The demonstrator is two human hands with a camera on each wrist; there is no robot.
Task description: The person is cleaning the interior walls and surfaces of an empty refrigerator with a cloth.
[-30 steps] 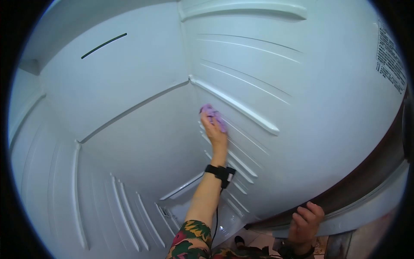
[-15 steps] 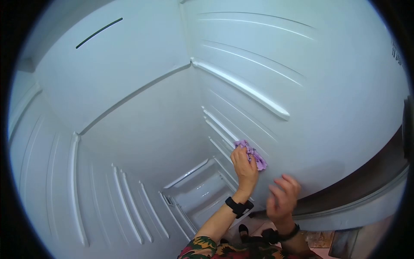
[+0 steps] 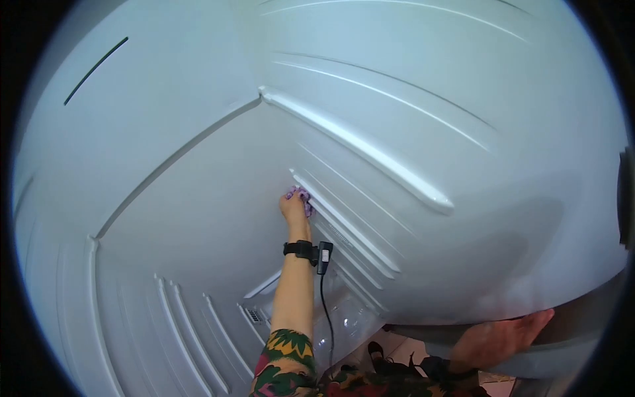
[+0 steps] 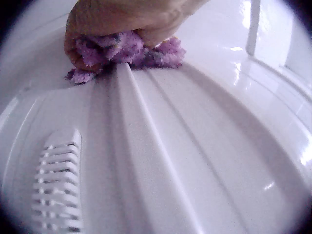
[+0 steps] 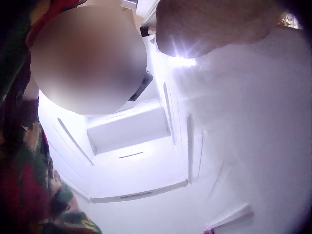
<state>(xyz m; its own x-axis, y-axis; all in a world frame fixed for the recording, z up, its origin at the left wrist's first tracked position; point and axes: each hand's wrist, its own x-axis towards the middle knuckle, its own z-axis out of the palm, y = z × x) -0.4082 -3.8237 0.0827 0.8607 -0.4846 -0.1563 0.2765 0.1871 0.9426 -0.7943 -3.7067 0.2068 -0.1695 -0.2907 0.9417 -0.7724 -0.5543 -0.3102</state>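
In the head view my left hand [image 3: 294,210] grips a crumpled purple cloth [image 3: 305,200] against the inner end of a raised rib [image 3: 350,225] on the right side wall. The left wrist view shows the fingers [image 4: 78,29] curled round the cloth [image 4: 122,46], which lies over the end of a ridge [image 4: 156,131]. My right hand [image 3: 503,341], fingers extended, rests by the front edge of the wall at the lower right. Part of the right hand [image 5: 214,24] fills the top of the right wrist view.
White ribbed walls enclose the cabinet, with a long ledge [image 3: 357,145] above the left hand and a slatted vent [image 4: 58,180] near the cloth. A cable [image 3: 329,317] hangs from the left wrist device. Below is a clear bin [image 3: 350,317].
My left hand has moved with the cloth from the outer part of the wall to the rib's inner end. The right hand has gone lower and rightward, its fingers now straighter. The head view has shifted.
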